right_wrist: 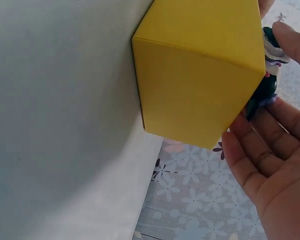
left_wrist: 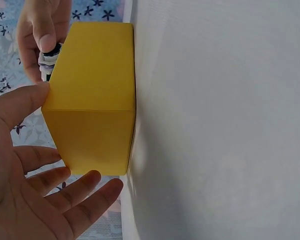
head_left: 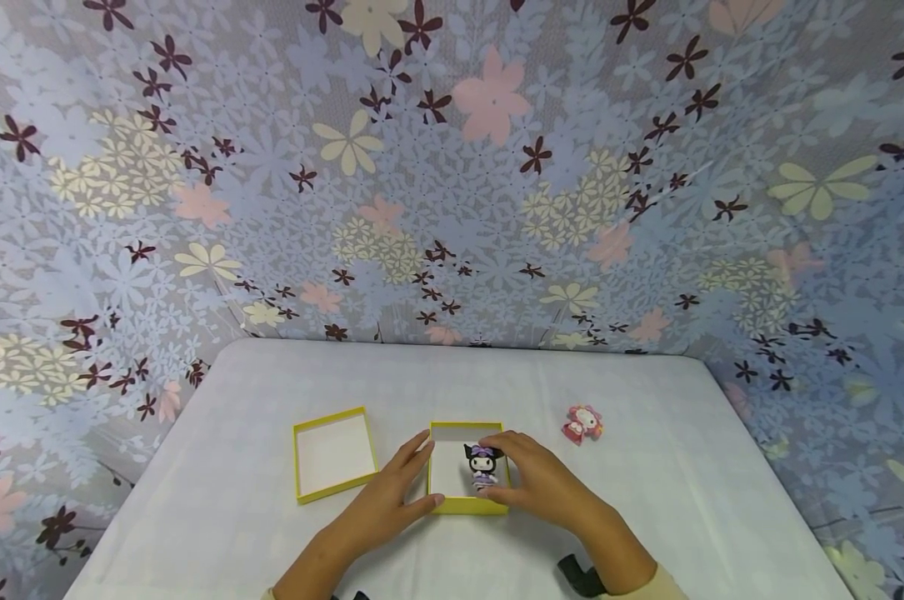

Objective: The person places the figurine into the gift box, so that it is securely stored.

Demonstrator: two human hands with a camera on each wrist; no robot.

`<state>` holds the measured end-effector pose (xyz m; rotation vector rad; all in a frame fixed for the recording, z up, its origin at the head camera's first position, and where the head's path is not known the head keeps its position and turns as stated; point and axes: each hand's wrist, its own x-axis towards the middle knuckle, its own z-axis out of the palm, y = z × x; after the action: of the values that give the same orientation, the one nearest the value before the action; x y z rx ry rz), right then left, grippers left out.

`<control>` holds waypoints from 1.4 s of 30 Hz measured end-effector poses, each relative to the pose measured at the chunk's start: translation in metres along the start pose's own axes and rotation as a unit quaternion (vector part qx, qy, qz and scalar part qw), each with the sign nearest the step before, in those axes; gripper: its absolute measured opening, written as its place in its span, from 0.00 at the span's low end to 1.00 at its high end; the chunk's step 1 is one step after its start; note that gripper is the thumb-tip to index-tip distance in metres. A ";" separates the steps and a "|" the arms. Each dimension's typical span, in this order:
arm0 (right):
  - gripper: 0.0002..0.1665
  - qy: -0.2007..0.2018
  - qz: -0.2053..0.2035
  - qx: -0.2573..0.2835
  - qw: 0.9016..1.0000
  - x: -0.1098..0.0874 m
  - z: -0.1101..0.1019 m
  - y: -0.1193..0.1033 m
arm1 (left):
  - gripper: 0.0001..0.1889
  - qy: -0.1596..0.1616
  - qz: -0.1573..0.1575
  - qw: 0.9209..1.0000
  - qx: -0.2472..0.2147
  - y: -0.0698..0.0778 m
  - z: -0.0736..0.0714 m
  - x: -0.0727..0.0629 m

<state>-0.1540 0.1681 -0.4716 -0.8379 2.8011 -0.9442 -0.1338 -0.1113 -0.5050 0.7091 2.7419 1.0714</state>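
Note:
An open-topped yellow box (head_left: 468,506) with a pale inside stands upright in the middle of the table in the head view. Over its opening, my right hand (head_left: 549,485) holds a small figurine (head_left: 483,468) with a black hood and purple dress, thumb at its foot and fingers at its head. My left hand (head_left: 382,505) touches the box's left side, its fingers fairly straight and the thumb at the near corner. In the left wrist view the yellow box (left_wrist: 95,70) hides part of the figurine (left_wrist: 48,61). The right wrist view shows the figurine (right_wrist: 271,70) between thumb and fingers, beside the box's rim.
A shallow yellow-edged lid (head_left: 336,454) lies to the left, its white inside facing up. Right of the box lies a pink and white figurine (head_left: 582,423). The white-covered table (head_left: 691,492) meets a flower-patterned cloth (head_left: 496,208) at its back.

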 end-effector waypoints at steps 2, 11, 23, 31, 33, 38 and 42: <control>0.40 0.003 -0.002 -0.004 1.000 0.001 0.001 -0.001 | 0.43 -0.003 0.000 1.000 -0.005 0.000 -0.001 0.000; 0.38 0.014 -0.029 -0.010 0.999 0.010 0.007 -0.009 | 0.44 0.001 -0.004 0.999 -0.031 -0.002 0.001 0.001; 0.38 -0.006 -0.036 -0.005 0.999 0.021 0.018 -0.013 | 0.45 -0.005 -0.004 0.996 -0.084 -0.004 0.001 0.003; 0.38 -0.045 -0.011 -0.011 0.999 0.026 0.020 -0.014 | 0.45 -0.017 -0.006 0.993 -0.113 -0.001 0.001 0.001; 0.38 -0.056 -0.001 -0.013 0.998 0.028 0.018 -0.013 | 0.44 -0.021 -0.010 0.993 -0.117 -0.001 0.000 0.001; 0.39 -0.072 0.011 -0.013 0.997 0.034 0.017 -0.012 | 0.44 -0.031 -0.019 0.990 -0.135 -0.003 0.000 0.003; 0.38 -0.076 0.002 -0.026 0.997 0.037 0.019 -0.009 | 0.44 -0.037 -0.025 0.988 -0.147 -0.006 0.002 0.005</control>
<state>-0.1766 0.1325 -0.4779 -0.8720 2.7071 -0.7747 -0.1400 -0.1110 -0.5102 0.6193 2.4523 1.3677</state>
